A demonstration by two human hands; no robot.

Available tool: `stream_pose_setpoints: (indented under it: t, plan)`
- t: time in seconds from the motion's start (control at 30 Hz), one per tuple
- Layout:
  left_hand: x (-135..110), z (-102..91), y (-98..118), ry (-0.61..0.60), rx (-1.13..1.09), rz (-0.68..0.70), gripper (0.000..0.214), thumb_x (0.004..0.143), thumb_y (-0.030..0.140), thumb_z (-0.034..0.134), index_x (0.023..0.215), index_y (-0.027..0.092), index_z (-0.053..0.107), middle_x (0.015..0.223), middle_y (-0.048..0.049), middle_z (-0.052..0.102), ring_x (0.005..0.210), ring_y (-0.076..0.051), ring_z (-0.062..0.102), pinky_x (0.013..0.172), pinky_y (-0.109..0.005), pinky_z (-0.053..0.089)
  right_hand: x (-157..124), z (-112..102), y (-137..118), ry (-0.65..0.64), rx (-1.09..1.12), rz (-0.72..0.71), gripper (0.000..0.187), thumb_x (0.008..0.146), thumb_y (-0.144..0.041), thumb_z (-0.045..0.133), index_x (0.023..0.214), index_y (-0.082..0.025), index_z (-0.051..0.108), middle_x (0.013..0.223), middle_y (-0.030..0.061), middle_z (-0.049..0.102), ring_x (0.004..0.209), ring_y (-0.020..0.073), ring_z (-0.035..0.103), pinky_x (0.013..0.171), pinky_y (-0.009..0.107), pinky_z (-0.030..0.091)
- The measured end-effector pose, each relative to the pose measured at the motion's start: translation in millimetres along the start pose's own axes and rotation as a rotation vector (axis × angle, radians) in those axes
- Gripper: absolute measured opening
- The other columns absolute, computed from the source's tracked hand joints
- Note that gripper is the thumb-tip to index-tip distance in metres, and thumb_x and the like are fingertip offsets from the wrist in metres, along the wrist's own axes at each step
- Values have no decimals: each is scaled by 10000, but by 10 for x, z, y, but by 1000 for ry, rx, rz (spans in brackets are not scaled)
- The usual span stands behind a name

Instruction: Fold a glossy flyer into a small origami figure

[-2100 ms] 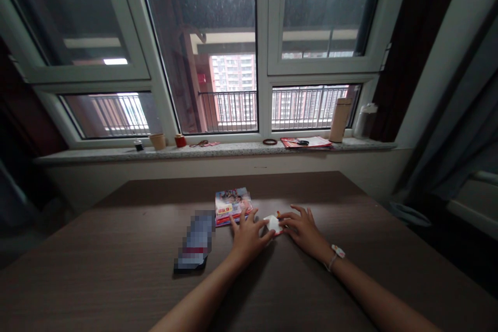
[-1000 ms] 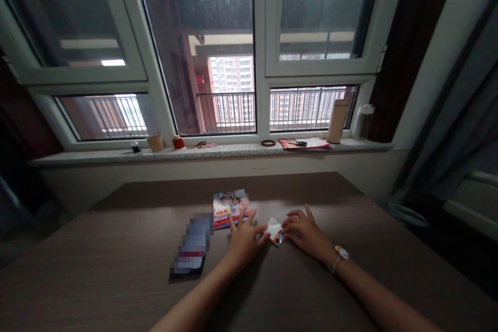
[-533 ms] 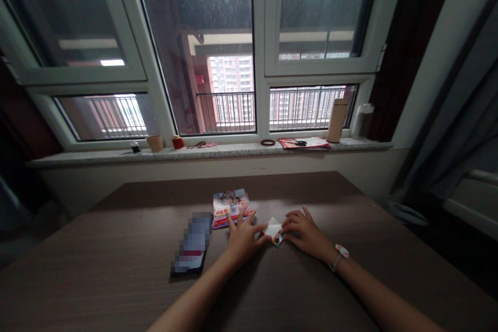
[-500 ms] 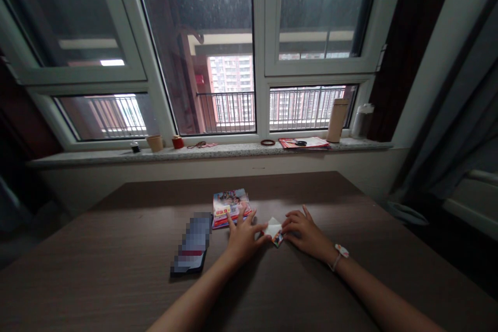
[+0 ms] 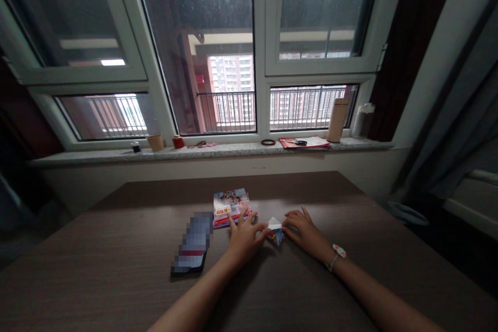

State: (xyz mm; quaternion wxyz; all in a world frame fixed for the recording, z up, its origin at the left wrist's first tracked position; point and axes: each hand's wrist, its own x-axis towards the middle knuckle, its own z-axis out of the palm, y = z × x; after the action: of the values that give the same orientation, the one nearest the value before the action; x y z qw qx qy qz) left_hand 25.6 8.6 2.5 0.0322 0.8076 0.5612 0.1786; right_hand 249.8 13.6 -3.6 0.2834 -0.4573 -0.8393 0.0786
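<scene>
A small folded paper piece [image 5: 275, 232], white on top with coloured print at its lower edge, lies on the brown wooden table [image 5: 116, 290]. My left hand [image 5: 244, 238] rests flat beside it with fingers spread, the thumb touching the paper's left edge. My right hand [image 5: 303, 232] sits on the paper's right side, its fingers curled and pinching or pressing that edge. A bracelet [image 5: 336, 253] is on my right wrist.
A stack of colourful printed sheets [image 5: 231, 205] lies just beyond my left hand. A phone [image 5: 194, 245] lies to the left. The window sill [image 5: 218, 151] holds small cups, a flask [image 5: 337, 119], a jar and a leaflet with scissors.
The paper has been folded smaller, from a flat white piece to a narrower pointed shape. Both hands stayed at its sides, shifting only slightly.
</scene>
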Motion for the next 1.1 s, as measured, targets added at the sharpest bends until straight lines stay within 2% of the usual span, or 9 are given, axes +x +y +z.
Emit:
stream_pose_setpoints:
  t: [0.1,0.27,0.4,0.6,0.83,1.1]
  plan:
    - [-6,4,1,8,4,4,283,888,532,494,1086,430,667,1373,3,505,1342,-328,293,1023,-732,-68,6,-2,-30,12,23,21,137,906,-282,490,901,-236,619,1019,30,640,1068,190,546,1110,574,132]
    - [-2,67,-15,61,14,24,203,891,419,548,1040,429,685,1350,23,528,1325,-310,317,1031,-727,-68,-14,-10,-80,36,34,39,97,878,-232,481,886,-222,577,962,19,631,1039,181,553,1120,557,129]
    - [3,83,-26,58,13,41,210,907,389,529,1039,414,691,1346,26,535,1329,-301,306,1051,-706,-56,-33,-1,-81,30,17,10,107,810,-214,543,910,-240,573,992,11,625,1088,196,529,1121,558,111]
    - [-4,51,-23,57,-11,73,221,914,391,515,1065,438,670,1334,37,541,1314,-296,322,1054,-702,-29,-18,2,-66,9,81,27,89,778,-168,545,830,-236,568,1012,9,649,1177,212,491,1116,570,104]
    - [2,40,-23,43,-38,32,254,833,388,626,1083,408,668,1323,18,550,1321,-296,323,1057,-685,-85,-14,-2,-85,2,149,42,102,736,-144,568,788,-232,574,997,11,663,1234,233,457,1118,578,80]
    - [30,23,27,47,-64,8,160,794,338,665,943,364,716,1326,25,552,1325,-306,318,1043,-711,-74,-8,11,-103,15,82,23,153,741,-144,573,851,-250,577,973,-6,666,1238,234,456,1116,591,56]
